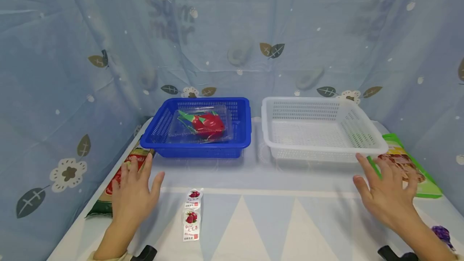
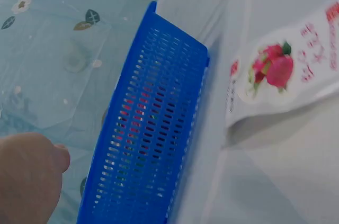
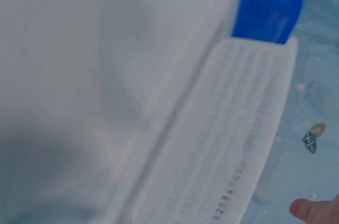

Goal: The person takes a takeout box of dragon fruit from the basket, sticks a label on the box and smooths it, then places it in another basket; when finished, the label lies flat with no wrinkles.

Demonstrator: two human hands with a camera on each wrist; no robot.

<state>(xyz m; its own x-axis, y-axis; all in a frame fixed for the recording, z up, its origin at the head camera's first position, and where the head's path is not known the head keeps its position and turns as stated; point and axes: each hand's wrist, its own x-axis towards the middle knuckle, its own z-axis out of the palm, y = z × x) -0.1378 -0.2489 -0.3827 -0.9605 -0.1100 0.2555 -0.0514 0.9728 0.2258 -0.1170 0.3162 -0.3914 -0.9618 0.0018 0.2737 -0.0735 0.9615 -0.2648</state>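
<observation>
My left hand (image 1: 134,196) is spread over the table's left side, nearest to a red and green bag (image 1: 133,158) partly hidden beneath it. My right hand (image 1: 389,196) hovers with fingers apart before the white basket (image 1: 326,154) and a green bag (image 1: 424,186). Neither hand holds anything. In the blue basket (image 1: 199,152) lies a clear plastic box (image 1: 227,130) with a red dragon fruit (image 1: 212,126) inside. A strip of dragon fruit stickers (image 1: 191,225) lies between the hands and looms large in the left wrist view (image 2: 273,73).
A small purple item (image 1: 441,235) lies by the right forearm. The baskets stand side by side against a blue patterned curtain (image 1: 232,31). A cloth with pale triangles (image 1: 250,228) covers the table's front. The right wrist view shows the white basket's slotted wall (image 3: 228,128).
</observation>
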